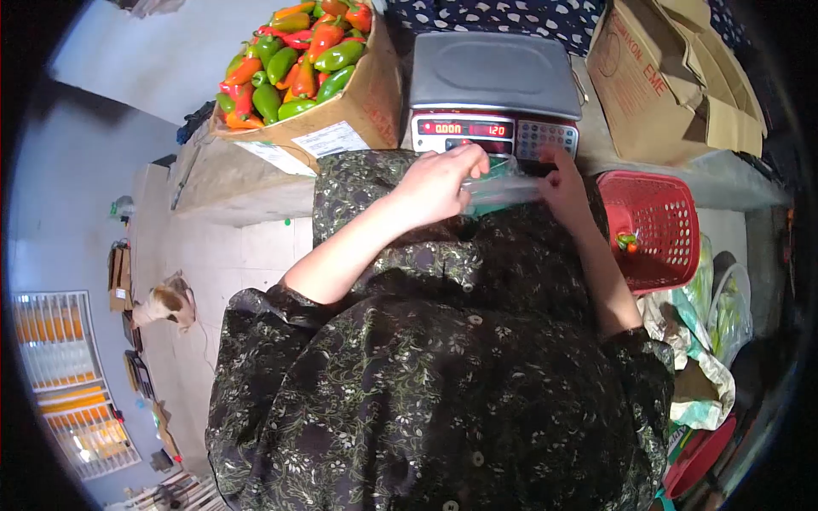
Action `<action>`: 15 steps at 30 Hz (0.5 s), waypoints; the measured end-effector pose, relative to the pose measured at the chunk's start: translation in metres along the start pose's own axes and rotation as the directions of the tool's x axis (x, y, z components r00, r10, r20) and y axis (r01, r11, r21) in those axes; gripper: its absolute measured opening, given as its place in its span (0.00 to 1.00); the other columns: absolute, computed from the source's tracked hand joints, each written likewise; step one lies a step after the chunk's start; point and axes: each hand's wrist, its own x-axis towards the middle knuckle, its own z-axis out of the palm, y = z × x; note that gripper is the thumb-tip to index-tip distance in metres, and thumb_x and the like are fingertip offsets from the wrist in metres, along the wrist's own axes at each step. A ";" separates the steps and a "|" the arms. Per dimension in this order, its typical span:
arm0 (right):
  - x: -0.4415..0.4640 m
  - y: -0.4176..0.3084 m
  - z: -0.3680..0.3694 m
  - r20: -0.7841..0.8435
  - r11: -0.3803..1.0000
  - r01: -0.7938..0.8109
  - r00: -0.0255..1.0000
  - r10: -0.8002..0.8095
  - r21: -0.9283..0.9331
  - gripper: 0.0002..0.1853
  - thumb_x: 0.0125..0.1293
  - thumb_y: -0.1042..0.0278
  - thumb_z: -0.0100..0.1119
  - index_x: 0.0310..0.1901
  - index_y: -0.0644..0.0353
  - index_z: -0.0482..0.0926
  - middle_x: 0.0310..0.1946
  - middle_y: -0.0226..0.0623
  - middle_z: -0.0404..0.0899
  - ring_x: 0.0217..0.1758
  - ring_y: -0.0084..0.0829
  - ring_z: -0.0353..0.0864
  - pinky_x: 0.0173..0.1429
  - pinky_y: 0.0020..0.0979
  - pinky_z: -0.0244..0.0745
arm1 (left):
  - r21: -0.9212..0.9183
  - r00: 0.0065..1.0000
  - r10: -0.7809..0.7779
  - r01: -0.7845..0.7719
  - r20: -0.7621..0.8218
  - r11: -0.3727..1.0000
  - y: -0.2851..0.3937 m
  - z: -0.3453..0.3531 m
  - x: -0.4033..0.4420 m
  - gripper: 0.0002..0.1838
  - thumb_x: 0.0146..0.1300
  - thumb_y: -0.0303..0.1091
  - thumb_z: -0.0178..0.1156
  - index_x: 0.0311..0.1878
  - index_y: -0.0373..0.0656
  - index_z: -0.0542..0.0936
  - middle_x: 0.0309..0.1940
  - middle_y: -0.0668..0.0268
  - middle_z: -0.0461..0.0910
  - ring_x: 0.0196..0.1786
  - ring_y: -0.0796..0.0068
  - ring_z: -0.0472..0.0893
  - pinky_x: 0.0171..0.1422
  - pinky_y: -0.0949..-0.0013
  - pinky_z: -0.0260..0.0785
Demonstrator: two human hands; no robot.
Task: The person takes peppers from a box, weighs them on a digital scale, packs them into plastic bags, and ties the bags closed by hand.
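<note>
My left hand (441,186) and my right hand (564,192) are raised in front of the digital scale (494,75), with a clear plastic bag (504,192) stretched between them. Each hand pinches one side of the bag, its fingers closed. Something green shows through or behind the plastic; I cannot make out what it is. The scale's grey platform holds nothing, and red digits glow on its display. At the left of the scale stands a cardboard box (368,109) full of green, red and orange peppers (298,58).
An open cardboard box (635,102) stands right of the scale. Below it is a red plastic basket (656,234) with a few small peppers inside. Bags of green produce (729,315) lie at the right. A white and brown animal (166,304) is on the floor at left.
</note>
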 end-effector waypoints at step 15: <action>0.022 -0.007 -0.045 0.053 0.981 0.055 0.998 -0.046 -0.188 0.10 0.55 0.77 0.53 0.39 0.60 0.79 0.40 0.38 0.79 0.46 0.36 0.78 0.50 0.32 0.72 | 0.274 0.778 0.032 0.183 -0.628 0.944 -0.118 -0.222 0.018 0.19 0.59 0.40 0.63 0.50 0.41 0.76 0.48 0.64 0.77 0.52 0.71 0.76 0.56 0.68 0.69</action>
